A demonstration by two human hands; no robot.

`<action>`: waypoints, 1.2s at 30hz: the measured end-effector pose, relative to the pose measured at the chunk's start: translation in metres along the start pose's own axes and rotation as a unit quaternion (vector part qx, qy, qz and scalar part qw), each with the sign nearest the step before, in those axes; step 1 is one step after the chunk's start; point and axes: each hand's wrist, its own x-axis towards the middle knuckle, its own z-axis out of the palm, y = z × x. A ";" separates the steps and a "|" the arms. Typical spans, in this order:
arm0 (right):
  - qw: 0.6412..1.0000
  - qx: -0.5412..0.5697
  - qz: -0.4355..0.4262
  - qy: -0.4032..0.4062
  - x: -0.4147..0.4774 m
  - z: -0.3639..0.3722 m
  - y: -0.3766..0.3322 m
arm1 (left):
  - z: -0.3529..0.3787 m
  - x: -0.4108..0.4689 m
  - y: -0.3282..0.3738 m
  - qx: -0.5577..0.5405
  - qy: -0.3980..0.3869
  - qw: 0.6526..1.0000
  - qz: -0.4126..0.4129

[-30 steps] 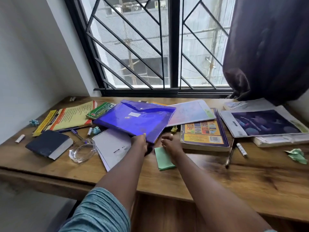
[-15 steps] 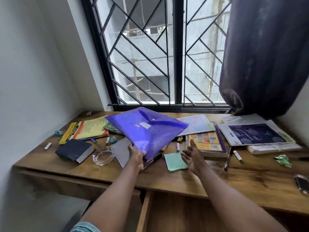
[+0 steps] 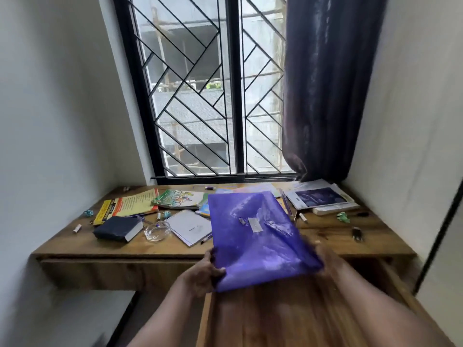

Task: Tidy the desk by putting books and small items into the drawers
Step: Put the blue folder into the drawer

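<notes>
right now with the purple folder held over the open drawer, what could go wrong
1. The purple folder is gripped only at its near edge by the left hand, with the right hand blurred at the other corner; the glossy plastic could slip or flop.
2. It sits skewed over the open drawer, so a corner may catch a side wall.
3. Its far end hangs above the desk near a pen and might sweep it off.
</notes>
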 end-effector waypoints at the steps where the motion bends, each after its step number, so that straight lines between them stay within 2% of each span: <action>1: 0.999 -0.031 0.012 0.010 -0.013 -0.008 0.005 | 0.005 -0.005 -0.011 0.001 -0.007 1.000 -0.005; 5: 0.993 -0.101 0.025 0.047 -0.067 -0.052 0.028 | 0.026 -0.031 -0.056 0.002 -0.048 0.996 -0.080; 8: 0.993 -0.098 0.053 0.040 -0.102 -0.083 0.045 | 0.043 -0.048 -0.082 0.048 -0.062 0.989 -0.127; 13: 0.994 -0.076 0.073 0.038 -0.140 -0.142 0.070 | 0.081 -0.063 -0.120 0.037 -0.092 0.979 -0.181; 15: 0.993 -0.070 0.089 0.046 -0.151 -0.166 0.079 | 0.096 -0.068 -0.132 0.066 -0.095 0.973 -0.202; 22: 0.966 -0.167 0.156 0.123 -0.189 -0.211 0.090 | 0.159 -0.084 -0.168 0.088 -0.044 0.972 -0.211; 25: 0.950 -0.225 0.146 0.157 -0.190 -0.222 0.097 | 0.179 -0.072 -0.183 0.196 0.005 0.966 -0.167; 27: 0.922 -0.302 0.130 0.204 -0.188 -0.222 0.097 | 0.193 -0.069 -0.186 0.239 0.020 0.960 -0.142; 31: 0.822 -0.468 0.106 0.305 -0.177 -0.213 0.089 | 0.220 -0.058 -0.181 0.247 0.035 0.955 -0.158; 36: 0.738 -0.555 0.115 0.366 -0.158 -0.198 0.092 | 0.235 -0.014 -0.197 0.303 0.039 0.939 -0.156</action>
